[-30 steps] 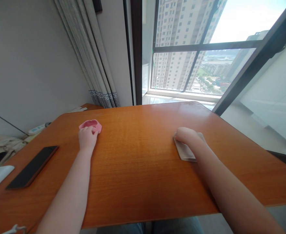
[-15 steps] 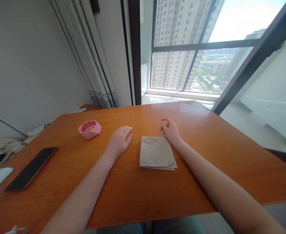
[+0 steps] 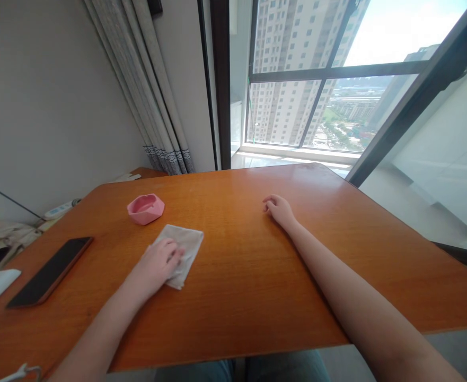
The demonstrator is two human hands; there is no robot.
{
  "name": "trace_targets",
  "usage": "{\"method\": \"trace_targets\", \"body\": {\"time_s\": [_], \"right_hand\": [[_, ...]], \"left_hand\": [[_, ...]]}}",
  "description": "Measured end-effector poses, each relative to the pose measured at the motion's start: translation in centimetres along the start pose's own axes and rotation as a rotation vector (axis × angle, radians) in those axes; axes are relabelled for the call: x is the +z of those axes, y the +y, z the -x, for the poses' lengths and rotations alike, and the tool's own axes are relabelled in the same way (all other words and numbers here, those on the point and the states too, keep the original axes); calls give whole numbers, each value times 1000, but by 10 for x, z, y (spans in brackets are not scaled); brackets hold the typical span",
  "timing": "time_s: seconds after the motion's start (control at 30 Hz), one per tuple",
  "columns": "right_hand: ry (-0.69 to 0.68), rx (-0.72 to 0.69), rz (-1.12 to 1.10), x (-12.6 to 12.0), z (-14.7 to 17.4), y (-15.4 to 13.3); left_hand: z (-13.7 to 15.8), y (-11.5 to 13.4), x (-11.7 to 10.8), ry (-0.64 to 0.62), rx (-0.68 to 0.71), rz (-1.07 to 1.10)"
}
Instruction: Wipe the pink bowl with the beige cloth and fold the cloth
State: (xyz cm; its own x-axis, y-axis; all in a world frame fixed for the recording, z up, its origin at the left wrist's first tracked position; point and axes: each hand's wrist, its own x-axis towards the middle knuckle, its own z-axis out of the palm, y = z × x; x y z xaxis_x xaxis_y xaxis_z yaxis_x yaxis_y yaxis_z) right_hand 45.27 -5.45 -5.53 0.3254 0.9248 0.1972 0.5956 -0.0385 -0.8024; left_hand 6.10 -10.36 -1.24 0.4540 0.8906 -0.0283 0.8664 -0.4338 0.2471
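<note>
Wooden tabletop [image 3: 225, 297] as work surface: left hand [image 3: 161, 260] lies on folded beige cloth [image 3: 192, 243], fingers bent; grip cannot be determined. Right hand [image 3: 280, 211] is well apart, fingers loosely curled. Pink dish [image 3: 146, 213] stands just beyond the cloth.

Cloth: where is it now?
In the head view, the cloth lies left of centre on the table, under the left hand, with the pink dish beyond it to the left.

No text, label, brand, number or sign can be read on the folded cloth [image 3: 189, 243] or on any of the things around it.
</note>
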Motion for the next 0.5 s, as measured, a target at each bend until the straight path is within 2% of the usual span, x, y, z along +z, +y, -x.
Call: {"method": "trace_targets", "body": {"time_s": [0.1, 0.2, 0.3, 0.33, 0.4, 0.43, 0.5], "right_hand": [[-11, 5, 36, 0, 2, -4], [-20, 0, 73, 1, 3, -7], [-11, -21, 102, 3, 3, -7], [-5, -27, 115, 4, 3, -8], [5, -31, 153, 5, 4, -9], [12, -29, 184, 6, 5, -10], [31, -26, 288, 8, 8, -14]], "left_hand": [[18, -55, 2, 174, -388, -165], [29, -92, 10, 209, -536, -158], [32, -100, 14, 158, -594, -129], [31, -96, 13, 165, -592, -141], [26, -80, 10, 256, -516, -191], [23, -68, 8, 322, -429, -214], [11, -36, 3, 419, -161, -186]]}}
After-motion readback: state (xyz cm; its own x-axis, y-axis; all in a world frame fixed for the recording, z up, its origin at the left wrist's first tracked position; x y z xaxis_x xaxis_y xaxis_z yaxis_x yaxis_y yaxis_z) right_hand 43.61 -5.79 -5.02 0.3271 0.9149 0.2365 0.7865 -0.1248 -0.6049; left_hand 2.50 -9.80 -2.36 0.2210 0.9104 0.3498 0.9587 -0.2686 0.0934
